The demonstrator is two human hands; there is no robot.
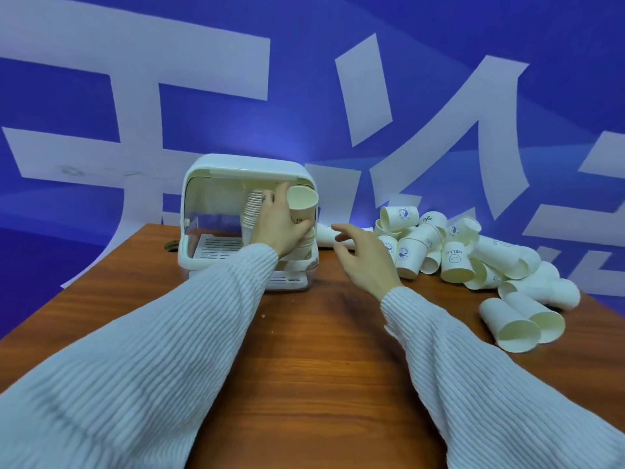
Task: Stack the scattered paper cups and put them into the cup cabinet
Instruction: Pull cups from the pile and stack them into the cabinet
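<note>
A white paper cup (pixel 302 206), smooth-walled and tapered with its round mouth tilted up toward the camera, sits in the left hand (pixel 280 225) at the open front of the cup cabinet (pixel 216 177), a white plastic box with rounded corners and a slotted drain tray. The left fingers (pixel 282 194) curl round the cup's side, gripping it. Just behind the hand, inside the cabinet, a nested stack of paper cups (pixel 251 211) shows its ribbed column of rolled rims. The cabinet stands near the far left corner of the counter (pixel 314 360), a glossy reddish-brown wood-grain surface. The right hand (pixel 363 262) hovers above the counter beside the cabinet, its fingers (pixel 340 236) spread and loosely bent, holding nothing. Along the far right edge lies a heap of scattered white paper cups (pixel 456 258), most on their sides, some printed with small blue marks. Both arms wear ribbed white knit sleeves (pixel 162 367). Behind rises a blue wall with large white shapes (pixel 439 113).
</note>
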